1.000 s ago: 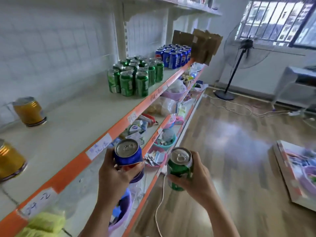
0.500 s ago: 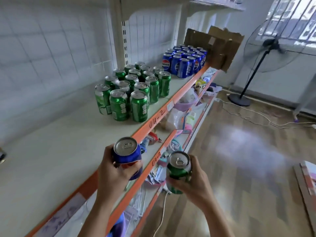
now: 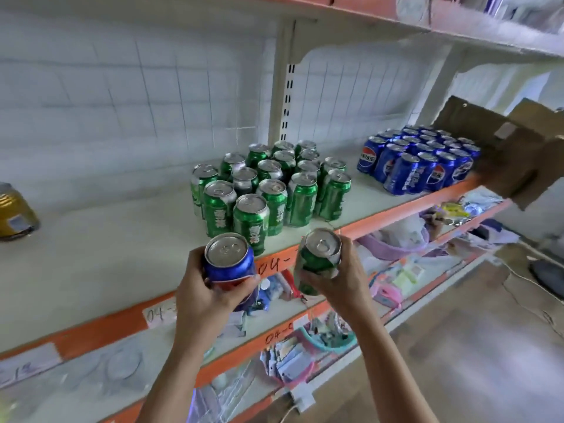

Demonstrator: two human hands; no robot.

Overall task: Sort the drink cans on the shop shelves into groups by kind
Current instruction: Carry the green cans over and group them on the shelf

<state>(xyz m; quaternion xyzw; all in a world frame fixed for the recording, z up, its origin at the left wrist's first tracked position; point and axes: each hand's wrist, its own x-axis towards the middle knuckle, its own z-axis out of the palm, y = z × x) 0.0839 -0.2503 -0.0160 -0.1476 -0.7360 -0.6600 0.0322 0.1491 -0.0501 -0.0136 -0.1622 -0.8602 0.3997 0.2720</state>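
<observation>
In front of the orange lip of the shelf, I hold one can in each hand, upright with the tops facing me so I can read the kind by colour. My left hand has its fingers wrapped round a blue cola can; my right hand has its fingers curled round a green soda can, which looks dented at the side. Both hang just short of the shelf edge, near each other but apart.

On the shelf the kinds are already grouped: a cluster of green cans stands directly beyond my hands, and a block of blue cans stands well to the right, against a brown cardboard box. I judge that each can I carry belongs with its own colour.

The green cluster reaches close to the front edge, so room there is tight; bare shelf lies open to its left and in the gap between the two groups. The blue block also sits at the lip, with the box closing its far side. A gold tin stands far left, well apart. The shelf above leaves headroom over the can tops.
</observation>
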